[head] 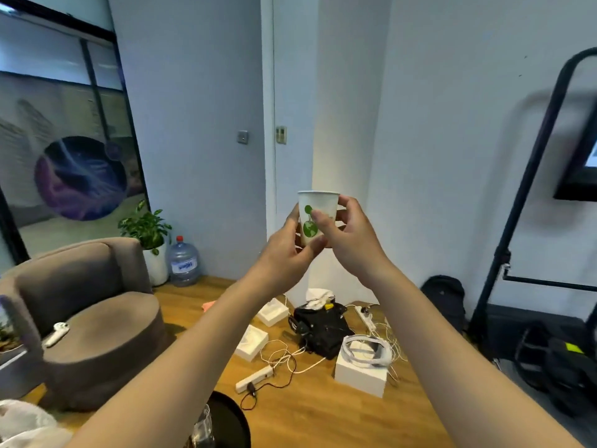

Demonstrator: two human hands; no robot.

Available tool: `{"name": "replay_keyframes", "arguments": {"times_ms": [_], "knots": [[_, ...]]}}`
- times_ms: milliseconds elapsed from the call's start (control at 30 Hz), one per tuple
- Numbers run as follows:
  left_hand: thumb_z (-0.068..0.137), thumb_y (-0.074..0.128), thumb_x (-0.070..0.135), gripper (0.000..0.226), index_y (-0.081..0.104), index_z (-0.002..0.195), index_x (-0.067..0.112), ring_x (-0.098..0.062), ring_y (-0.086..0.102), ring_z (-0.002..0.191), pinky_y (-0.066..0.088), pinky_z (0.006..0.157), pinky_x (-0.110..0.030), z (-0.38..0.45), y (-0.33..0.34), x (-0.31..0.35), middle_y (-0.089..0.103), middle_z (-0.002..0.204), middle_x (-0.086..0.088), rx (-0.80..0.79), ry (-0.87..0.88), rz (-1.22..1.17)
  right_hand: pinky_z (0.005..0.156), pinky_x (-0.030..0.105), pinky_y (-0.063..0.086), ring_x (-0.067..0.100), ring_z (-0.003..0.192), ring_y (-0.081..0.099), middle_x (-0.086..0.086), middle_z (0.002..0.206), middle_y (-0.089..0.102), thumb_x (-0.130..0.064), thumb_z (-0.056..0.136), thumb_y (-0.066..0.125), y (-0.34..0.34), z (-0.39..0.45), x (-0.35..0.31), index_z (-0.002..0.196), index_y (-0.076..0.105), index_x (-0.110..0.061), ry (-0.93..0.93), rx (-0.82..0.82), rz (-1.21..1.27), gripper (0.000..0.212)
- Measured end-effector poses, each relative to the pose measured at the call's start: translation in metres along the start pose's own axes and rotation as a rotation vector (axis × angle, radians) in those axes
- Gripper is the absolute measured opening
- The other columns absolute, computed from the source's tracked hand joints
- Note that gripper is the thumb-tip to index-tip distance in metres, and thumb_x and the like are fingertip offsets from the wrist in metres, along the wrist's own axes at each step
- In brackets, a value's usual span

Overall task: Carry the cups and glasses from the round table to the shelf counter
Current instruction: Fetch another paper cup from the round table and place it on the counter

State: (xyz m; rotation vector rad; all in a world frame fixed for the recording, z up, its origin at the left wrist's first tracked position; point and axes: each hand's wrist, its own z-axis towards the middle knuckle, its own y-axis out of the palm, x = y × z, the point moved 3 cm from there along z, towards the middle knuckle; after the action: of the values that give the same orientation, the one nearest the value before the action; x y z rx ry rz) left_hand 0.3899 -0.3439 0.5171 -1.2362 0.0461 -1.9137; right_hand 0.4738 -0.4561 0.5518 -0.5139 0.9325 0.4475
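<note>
Left hand (284, 250) fingers curl round the base of an upright white paper cup (315, 215) with green globe-and-leaf print, held mid-air at chest height before the white wall, right hand (347, 236) pinching its side.

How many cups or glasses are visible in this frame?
2. A paper cup held up between the left hand and right hand; a clear glass on the round table below. The arms may hide others.
</note>
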Motion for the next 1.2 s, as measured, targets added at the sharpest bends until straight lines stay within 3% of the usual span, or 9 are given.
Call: {"name": "replay_keyframes", "arguments": {"times_ms": [133,233,333,433,600,733,900,1067,1200], "knots": [[0.081,0.048,0.089,0.081,0.027,0.15,0.054,0.025,0.058,0.099,0.051,0.068,-0.004,-0.007,0.028,0.03,0.057,0.104,0.049,-0.032,0.084,-0.039,0.07,0.011,0.057,0.015,0.107,0.065,0.001,0.129,0.059,-0.045,0.096,0.062,-0.038,-0.03,-0.014,0.141,0.04,-0.021,0.012,0.094,-0.061,0.055],[0.087,0.051,0.083,0.051,0.023,0.129,0.08,0.03,0.053,0.102,0.043,0.068,0.005,-0.016,0.064,0.056,0.049,0.109,0.061,-0.085,0.147,-0.069,0.066,0.008,0.052,0.007,0.099,0.064,-0.002,0.121,0.06,-0.047,0.094,0.065,-0.076,-0.059,-0.019,0.134,0.041,-0.021,0.017,0.184,-0.12,0.053],[0.089,0.058,0.07,0.068,0.028,0.148,0.055,0.025,0.055,0.107,0.045,0.074,0.003,-0.027,0.109,0.079,0.051,0.114,0.056,-0.144,0.198,-0.178,0.065,0.007,0.05,-0.001,0.092,0.062,-0.012,0.11,0.058,-0.049,0.091,0.067,-0.116,-0.093,-0.022,0.128,0.04,-0.024,0.026,0.273,-0.206,0.052],[0.096,0.062,0.057,0.068,0.029,0.153,0.041,0.024,0.057,0.11,0.047,0.075,0.001,-0.039,0.16,0.108,0.056,0.118,0.049,-0.255,0.232,-0.291,0.076,0.017,0.058,0.001,0.096,0.063,-0.009,0.115,0.059,-0.052,0.091,0.066,-0.163,-0.134,-0.028,0.135,0.038,-0.024,0.068,0.364,-0.283,0.059],[0.098,0.066,0.047,0.068,0.018,0.146,0.045,0.01,0.068,0.106,0.056,0.076,-0.011,-0.072,0.242,0.176,0.057,0.118,0.05,-0.394,0.32,-0.402,0.075,0.022,0.061,0.01,0.104,0.066,-0.003,0.123,0.058,-0.042,0.095,0.065,-0.247,-0.214,-0.049,0.144,0.035,-0.027,0.116,0.437,-0.355,0.06],[0.096,0.071,0.042,0.073,0.019,0.148,0.037,0.002,0.072,0.103,0.062,0.08,-0.022,-0.11,0.308,0.24,0.065,0.119,0.037,-0.503,0.392,-0.481,0.072,0.021,0.059,0.005,0.096,0.069,-0.004,0.12,0.06,-0.039,0.095,0.067,-0.317,-0.291,-0.071,0.143,0.037,-0.027,0.154,0.553,-0.402,0.057],[0.087,0.072,0.063,0.074,0.026,0.143,0.053,-0.001,0.073,0.105,0.062,0.079,-0.023,-0.175,0.386,0.331,0.07,0.121,0.024,-0.66,0.44,-0.554,0.07,0.017,0.056,-0.003,0.091,0.068,-0.007,0.113,0.064,-0.044,0.093,0.068,-0.405,-0.403,-0.097,0.14,0.039,-0.028,0.2,0.68,-0.494,0.057],[0.079,0.076,0.072,0.088,0.031,0.148,0.042,-0.002,0.071,0.113,0.063,0.088,-0.03,-0.247,0.467,0.419,0.067,0.127,0.028,-0.823,0.497,-0.623,0.066,0.012,0.052,-0.009,0.09,0.065,-0.018,0.106,0.063,-0.053,0.092,0.065,-0.49,-0.517,-0.127,0.136,0.039,-0.035,0.27,0.757,-0.615,0.054],[0.086,0.078,0.057,0.084,0.033,0.152,0.031,0.001,0.071,0.111,0.061,0.085,-0.021,-0.306,0.525,0.477,0.066,0.125,0.032,-0.88,0.481,-0.707,0.077,0.035,0.06,0.005,0.097,0.069,-0.017,0.111,0.063,-0.058,0.089,0.064,-0.543,-0.591,-0.149,0.134,0.039,-0.038,0.326,0.828,-0.653,0.055]]}}
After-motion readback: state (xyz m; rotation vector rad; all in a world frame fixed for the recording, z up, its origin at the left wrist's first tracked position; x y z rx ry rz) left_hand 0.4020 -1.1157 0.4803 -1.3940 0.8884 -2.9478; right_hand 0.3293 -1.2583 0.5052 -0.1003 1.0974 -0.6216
